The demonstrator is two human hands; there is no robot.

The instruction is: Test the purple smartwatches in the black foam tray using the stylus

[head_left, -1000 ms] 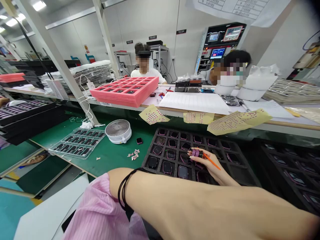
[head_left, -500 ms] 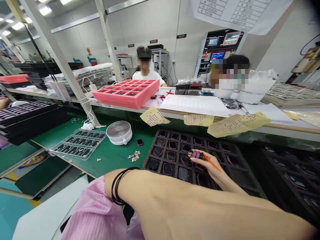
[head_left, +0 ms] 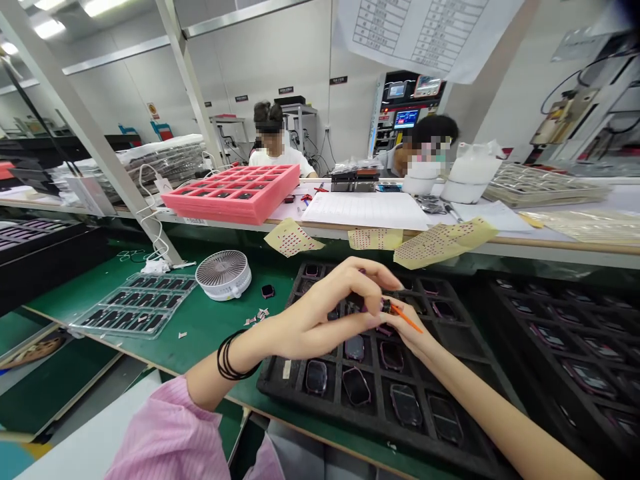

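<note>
Green counter point(head_left: 207, 327) at left; left hand point(head_left: 320, 310) just brought to centre, fingers curled, pinch hidden. Orange stick point(head_left: 409, 320) gripped in right hand point(head_left: 416, 343), so both hands gathered above watches point(head_left: 317, 377) in tray point(head_left: 286, 395).

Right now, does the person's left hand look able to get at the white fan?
Probably yes. The left hand is over by the right hand, but the white fan stands in the open on the green bench, with only a low watch-like piece and small scraps near the way.
</note>
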